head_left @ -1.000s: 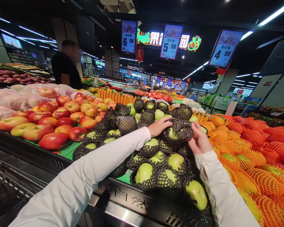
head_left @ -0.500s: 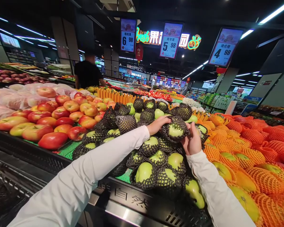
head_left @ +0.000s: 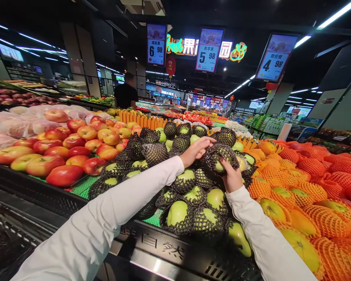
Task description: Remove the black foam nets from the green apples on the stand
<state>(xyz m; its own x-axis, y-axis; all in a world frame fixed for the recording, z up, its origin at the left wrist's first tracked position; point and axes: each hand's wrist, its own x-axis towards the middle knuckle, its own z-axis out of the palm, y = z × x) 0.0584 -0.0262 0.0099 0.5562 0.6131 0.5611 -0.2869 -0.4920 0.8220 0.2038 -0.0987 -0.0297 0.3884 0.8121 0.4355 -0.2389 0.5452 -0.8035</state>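
Observation:
A green apple in a black foam net (head_left: 219,159) is held above the pile, with my right hand (head_left: 233,176) closed on it and the thumb lying across its front. The net covers most of its skin. At its upper left is my left hand (head_left: 196,151), its fingers stretched out and apart. Those fingertips lie at the edge of the net; whether they touch it I cannot tell. Beneath and around both hands are more netted green apples (head_left: 178,213), piled on a green mat (head_left: 153,219).
Red and yellow apples (head_left: 57,151) fill the left of the stand. On the right lie oranges in orange nets (head_left: 301,199) and fruit in red nets (head_left: 336,166). A metal front edge (head_left: 155,255) runs nearest me. Beyond the stand is a person in black (head_left: 126,93).
My left fingers have come off the apple's top and spread. My right thumb has moved onto its front, and the apple has turned, showing more net. The person behind has moved right.

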